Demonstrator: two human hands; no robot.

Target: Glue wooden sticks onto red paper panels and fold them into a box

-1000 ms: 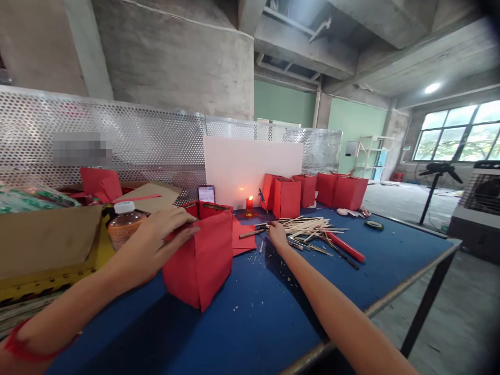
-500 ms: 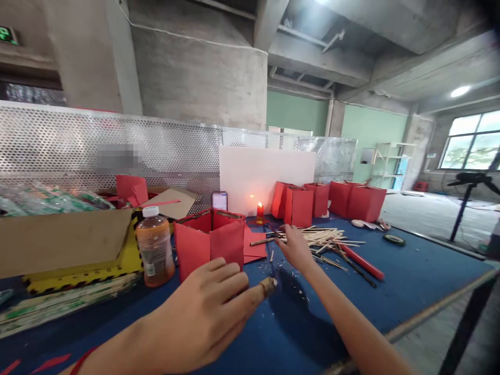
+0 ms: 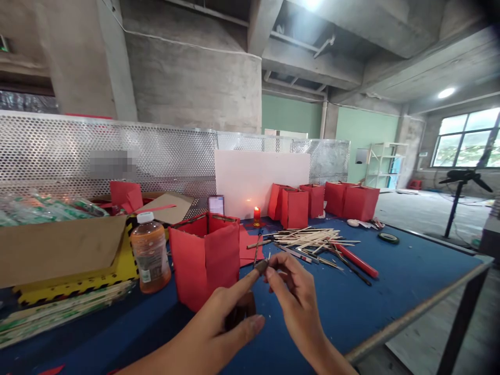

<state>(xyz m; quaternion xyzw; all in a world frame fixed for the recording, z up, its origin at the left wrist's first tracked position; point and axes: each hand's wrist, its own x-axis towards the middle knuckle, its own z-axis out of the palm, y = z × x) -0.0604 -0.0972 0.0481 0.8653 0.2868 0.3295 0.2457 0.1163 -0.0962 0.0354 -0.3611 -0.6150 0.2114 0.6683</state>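
My left hand (image 3: 230, 317) reaches in from the lower left, its index finger stretched out and its thumb apart. A brown wrap (image 3: 261, 266) covers that index fingertip. The fingers of my right hand (image 3: 292, 286) are pinched on the end of this wrap; any small thing between them is hidden. Just beyond the fingertips, a thin dark stick (image 3: 257, 249) shows against flat red paper (image 3: 250, 245). To the left stands an open-topped red paper box (image 3: 205, 260) with dark edges. A pile of pale thin sticks (image 3: 308, 238) lies behind my right hand.
A lit red candle (image 3: 257, 216) burns before a white board (image 3: 261, 179). More red boxes (image 3: 295, 208) stand behind the sticks. A red rod (image 3: 357, 260) and a tape roll (image 3: 388, 238) lie right. A bottle (image 3: 150, 255) and a cardboard box (image 3: 62, 250) stand left.
My right hand has come back from beside the stick pile to my left index fingertip and pinched it. My left hand has turned, with its thumb now showing apart. The view has shifted slightly.
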